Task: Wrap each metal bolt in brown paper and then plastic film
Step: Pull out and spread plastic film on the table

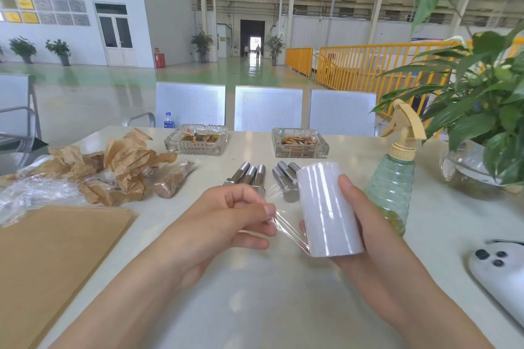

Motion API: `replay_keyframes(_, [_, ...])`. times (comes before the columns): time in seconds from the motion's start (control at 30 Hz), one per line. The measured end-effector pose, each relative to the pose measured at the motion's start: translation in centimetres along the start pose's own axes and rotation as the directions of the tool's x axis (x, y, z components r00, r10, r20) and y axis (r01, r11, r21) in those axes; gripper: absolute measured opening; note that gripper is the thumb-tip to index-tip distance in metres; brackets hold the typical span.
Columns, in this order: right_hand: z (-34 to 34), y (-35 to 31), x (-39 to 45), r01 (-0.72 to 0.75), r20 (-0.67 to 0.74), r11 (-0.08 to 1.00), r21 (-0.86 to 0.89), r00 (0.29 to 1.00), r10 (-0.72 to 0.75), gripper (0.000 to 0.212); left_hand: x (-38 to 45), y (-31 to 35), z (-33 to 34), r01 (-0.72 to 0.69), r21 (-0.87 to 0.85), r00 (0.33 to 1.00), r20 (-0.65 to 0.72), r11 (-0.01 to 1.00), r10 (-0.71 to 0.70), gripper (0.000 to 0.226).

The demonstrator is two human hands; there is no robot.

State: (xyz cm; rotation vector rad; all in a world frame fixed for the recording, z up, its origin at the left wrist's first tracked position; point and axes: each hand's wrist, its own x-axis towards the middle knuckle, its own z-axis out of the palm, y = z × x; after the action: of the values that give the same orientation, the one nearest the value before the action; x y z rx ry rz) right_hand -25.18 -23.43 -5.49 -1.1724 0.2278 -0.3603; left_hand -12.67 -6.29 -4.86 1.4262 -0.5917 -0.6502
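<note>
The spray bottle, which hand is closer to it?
Right. The right hand, gripping the film roll, sits just beside the spray bottle; the left hand is beyond the roll.

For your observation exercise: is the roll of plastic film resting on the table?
No. The right hand holds the film roll above the table, while the left hand pinches its loose end.

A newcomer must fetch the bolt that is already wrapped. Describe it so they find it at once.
Start at the left glass ashtray on the table's far side. Just nearer lies the wrapped bolt, right of the crumpled brown paper. Unlike the bare bolts beside it, it is brown under clear film.
</note>
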Motion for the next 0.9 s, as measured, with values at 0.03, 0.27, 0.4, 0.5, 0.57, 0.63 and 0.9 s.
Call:
replay_keyframes(0.03, [-0.1,-0.2,-0.1,-0.051,0.016,0.998,0.048,0.999,0.05,0.04,0.0,0.1,-0.2,0.01,-0.001,1.0,0.007,1.0,-0.01,0.012])
replay_keyframes(0.27, [-0.8,-0.3,0.4,-0.204,0.077,0.958,0.202,0.978,0.192,0.049,0.3,0.2,-1.0,0.076,-0.095,0.997,0.019,0.993,-0.075,0.006])
replay_keyframes(0.4, [-0.9,-0.2,0.3,-0.192,0.044,0.951,0.242,0.981,0.187,0.032,0.5,-0.2,-1.0,0.061,-0.075,0.998,-0.018,0.995,-0.062,0.005])
replay_keyframes(0.5, [-1.0,-0.1,0.6,-0.233,0.021,0.925,0.3,0.971,0.237,0.048,0.7,-0.4,-1.1,0.029,-0.058,0.995,-0.091,0.998,-0.034,0.006])
replay_keyframes(0.57, [-1.1,-0.1,0.8,-0.234,0.013,0.909,0.344,0.969,0.245,0.052,0.8,-0.2,-1.3,0.013,-0.052,0.993,-0.115,0.999,-0.019,0.007])
replay_keyframes(0.63, [-1.2,0.0,0.9,-0.203,-0.015,0.9,0.386,0.974,0.227,0.048,0.7,0.0,-1.6,0.008,-0.058,0.992,-0.125,0.998,-0.016,0.007])
replay_keyframes(0.9, [-2.1,0.2,0.8,-0.124,-0.016,0.927,0.354,0.99,0.138,0.048,0.6,0.8,-3.0,0.023,-0.003,0.989,-0.143,1.0,-0.023,0.01])
